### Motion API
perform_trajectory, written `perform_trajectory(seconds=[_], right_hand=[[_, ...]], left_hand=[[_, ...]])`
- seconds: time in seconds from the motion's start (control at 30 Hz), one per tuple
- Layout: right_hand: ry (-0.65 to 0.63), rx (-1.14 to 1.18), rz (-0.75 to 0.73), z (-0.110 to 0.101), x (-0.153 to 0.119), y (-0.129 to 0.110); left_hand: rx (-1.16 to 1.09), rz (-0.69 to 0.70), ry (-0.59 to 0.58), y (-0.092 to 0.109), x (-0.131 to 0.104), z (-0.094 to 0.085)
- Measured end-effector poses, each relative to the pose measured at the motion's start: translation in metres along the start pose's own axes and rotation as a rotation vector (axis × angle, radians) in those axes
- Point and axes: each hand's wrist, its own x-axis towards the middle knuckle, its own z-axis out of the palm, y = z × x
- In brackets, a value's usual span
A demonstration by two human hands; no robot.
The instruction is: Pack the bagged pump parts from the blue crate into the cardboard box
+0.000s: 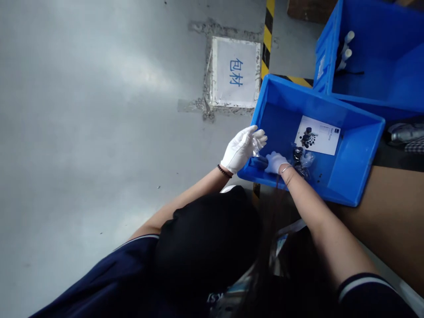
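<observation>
My left hand (241, 149), in a white glove, is over the left wall of a blue plastic bin (351, 176). Its fingers are curled around a crumpled clear plastic bag (256, 146). Inside the bin, my right hand (276, 163), also gloved, has its fingers closed; what they grip is hidden. A dark blue object (259, 162) lies at its fingertips. Just right of that hand are small clear bags with black parts (298, 154). Behind them a printed white sheet (323, 140) rests on the bin floor, with a picture of dark parts on it.
A second blue bin (374, 84) stands at upper right, holding white-capped items (346, 54). Yellow-black tape (267, 39) and a taped paper sign (236, 73) mark the grey floor. Brown cardboard (391, 212) lies right of the near bin.
</observation>
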Motion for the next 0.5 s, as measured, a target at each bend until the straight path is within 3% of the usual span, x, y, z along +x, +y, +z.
perform_trajectory(seconds=[0.13, 0.33, 0.43, 0.5], right_hand=[[0.024, 0.031, 0.015, -0.003, -0.012, 0.013], [0.317, 0.315, 0.306, -0.007, -0.016, 0.025], [0.299, 0.278, 0.284, -0.010, -0.022, 0.019], [0.354, 0.262, 0.232, -0.017, -0.030, 0.012]], left_hand=[[-0.010, 0.006, -0.011, -0.002, 0.001, -0.002], [-0.087, 0.005, -0.035, 0.001, 0.006, -0.007], [-0.058, 0.021, -0.026, 0.000, 0.005, -0.008], [0.016, 0.011, -0.018, -0.002, 0.005, -0.011]])
